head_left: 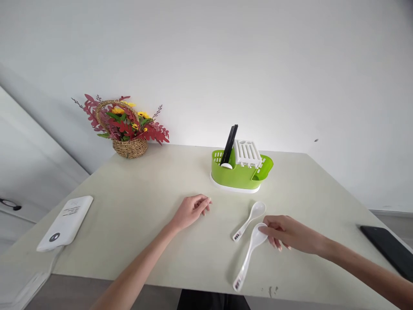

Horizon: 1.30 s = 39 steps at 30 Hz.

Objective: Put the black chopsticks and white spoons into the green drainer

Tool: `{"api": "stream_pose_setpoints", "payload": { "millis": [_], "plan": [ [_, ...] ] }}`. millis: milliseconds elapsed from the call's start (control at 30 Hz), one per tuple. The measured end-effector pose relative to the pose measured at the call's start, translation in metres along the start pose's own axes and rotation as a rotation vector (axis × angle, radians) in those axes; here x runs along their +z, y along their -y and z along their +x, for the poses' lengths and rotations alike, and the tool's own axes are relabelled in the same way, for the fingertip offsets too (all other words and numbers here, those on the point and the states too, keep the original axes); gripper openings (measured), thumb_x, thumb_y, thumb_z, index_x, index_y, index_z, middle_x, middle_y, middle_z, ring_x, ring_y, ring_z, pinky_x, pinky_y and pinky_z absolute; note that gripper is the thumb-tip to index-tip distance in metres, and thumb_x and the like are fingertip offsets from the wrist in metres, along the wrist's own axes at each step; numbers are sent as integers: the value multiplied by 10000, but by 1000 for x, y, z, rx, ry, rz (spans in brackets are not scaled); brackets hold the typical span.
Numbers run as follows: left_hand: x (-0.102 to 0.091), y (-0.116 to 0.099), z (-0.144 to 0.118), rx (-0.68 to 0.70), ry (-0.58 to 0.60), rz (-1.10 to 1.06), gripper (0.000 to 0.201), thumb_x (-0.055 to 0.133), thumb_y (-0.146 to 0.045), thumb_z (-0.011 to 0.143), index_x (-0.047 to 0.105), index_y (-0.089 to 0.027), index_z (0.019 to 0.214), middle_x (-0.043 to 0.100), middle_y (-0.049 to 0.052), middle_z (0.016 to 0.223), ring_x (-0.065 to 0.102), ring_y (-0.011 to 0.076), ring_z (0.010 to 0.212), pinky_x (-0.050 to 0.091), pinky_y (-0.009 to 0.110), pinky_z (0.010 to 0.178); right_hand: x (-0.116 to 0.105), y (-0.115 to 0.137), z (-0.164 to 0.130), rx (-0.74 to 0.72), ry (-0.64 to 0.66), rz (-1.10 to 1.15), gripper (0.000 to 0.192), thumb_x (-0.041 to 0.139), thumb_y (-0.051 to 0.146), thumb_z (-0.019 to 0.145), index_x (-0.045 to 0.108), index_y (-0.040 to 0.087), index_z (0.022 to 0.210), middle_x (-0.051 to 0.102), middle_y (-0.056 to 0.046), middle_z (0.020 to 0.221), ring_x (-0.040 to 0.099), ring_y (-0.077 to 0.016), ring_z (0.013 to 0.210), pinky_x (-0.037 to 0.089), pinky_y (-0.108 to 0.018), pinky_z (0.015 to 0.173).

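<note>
My right hand pinches a white spoon by the rim of its bowl, and the handle points down toward the table's front edge. Just behind it a second white spoon lies on the table. My left hand rests on the tabletop left of the spoons, its fingers curled in and closed with nothing visible in them. Beyond both hands stands a green utensil caddy on a white base. Several black chopsticks lean in its left compartment, with part of a white utensil showing beside them.
A white slotted rack sits on the caddy. At the back left is a wicker basket of artificial flowers. A white device with a cable lies at the left, and a black phone at the right edge. A wall borders the table behind.
</note>
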<state>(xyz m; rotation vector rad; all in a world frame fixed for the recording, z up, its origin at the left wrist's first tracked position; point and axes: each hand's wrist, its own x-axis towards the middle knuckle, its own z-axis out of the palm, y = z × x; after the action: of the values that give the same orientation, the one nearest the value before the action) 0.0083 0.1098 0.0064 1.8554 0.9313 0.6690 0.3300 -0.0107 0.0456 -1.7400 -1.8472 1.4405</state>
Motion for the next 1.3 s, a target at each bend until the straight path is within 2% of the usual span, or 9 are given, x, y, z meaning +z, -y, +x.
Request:
{"api": "stream_pose_setpoints", "payload": {
  "millis": [67, 133, 267, 367, 467, 567, 800, 1100, 1300],
  "plan": [
    [0, 0, 0, 3, 3, -1, 451, 490, -571, 1024, 717, -186, 969, 738, 47, 849, 667, 155, 685, 518, 256, 665, -8, 23, -13, -47, -58, -30, 495, 421, 678, 987, 570, 244, 803, 712, -31, 757, 656, -180, 669, 460, -296, 583],
    [1, 1, 0, 7, 6, -2, 454, 492, -574, 1023, 716, -184, 956, 739, 46, 836, 664, 153, 673, 516, 254, 656, -20, 52, -25, -87, -213, -109, 522, 421, 682, 990, 596, 248, 760, 691, -32, 721, 617, -175, 643, 457, -307, 597],
    [1, 2, 1, 20, 0, -15, 469, 501, -594, 1012, 710, -183, 934, 742, 52, 829, 669, 157, 671, 519, 250, 641, -48, 110, -32, -197, -659, -193, 513, 474, 729, 943, 638, 268, 789, 675, -25, 673, 546, -173, 557, 400, -312, 514],
    [1, 3, 1, 25, -2, -19, 470, 502, -596, 1012, 715, -183, 940, 749, 53, 835, 670, 154, 661, 521, 250, 634, -63, 144, -24, -299, -1048, -271, 443, 513, 678, 954, 642, 269, 844, 727, -24, 743, 600, -178, 571, 422, -316, 554],
    [1, 6, 0, 28, -2, -26, 469, 495, -588, 1018, 719, -182, 946, 747, 52, 830, 665, 148, 648, 518, 249, 628, -70, 167, -4, -427, -1257, -447, 373, 511, 591, 992, 642, 256, 895, 754, -33, 799, 671, -194, 651, 443, -321, 645],
    [2, 8, 0, 28, -1, -43, 474, 495, -591, 1018, 719, -178, 955, 748, 54, 831, 663, 145, 646, 520, 244, 628, -70, 179, 24, -438, -1279, -698, 332, 477, 504, 1025, 668, 244, 947, 771, -38, 848, 663, -189, 658, 367, -300, 626],
    [3, 9, -2, 5, 8, -85, 479, 506, -593, 1013, 714, -165, 962, 752, 58, 849, 665, 135, 649, 521, 229, 632, -41, 185, 77, -262, -1089, -1040, 339, 455, 406, 1039, 695, 217, 892, 750, -33, 779, 568, -134, 561, 172, -290, 574],
    [4, 7, -5, -2, 14, -92, 461, 520, -570, 1010, 720, -160, 935, 763, 61, 849, 660, 132, 645, 512, 225, 619, -59, 195, 55, -353, -1317, -872, 321, 467, 441, 1033, 692, 228, 949, 780, -40, 861, 594, -141, 607, 221, -281, 596],
    [4, 7, -4, 5, 9, -63, 469, 518, -574, 1011, 723, -159, 934, 765, 63, 846, 659, 132, 651, 506, 222, 624, -48, 190, 73, -221, -1075, -1052, 371, 406, 423, 1060, 691, 221, 935, 769, -47, 843, 593, -146, 589, 174, -294, 586]
  ]
}}
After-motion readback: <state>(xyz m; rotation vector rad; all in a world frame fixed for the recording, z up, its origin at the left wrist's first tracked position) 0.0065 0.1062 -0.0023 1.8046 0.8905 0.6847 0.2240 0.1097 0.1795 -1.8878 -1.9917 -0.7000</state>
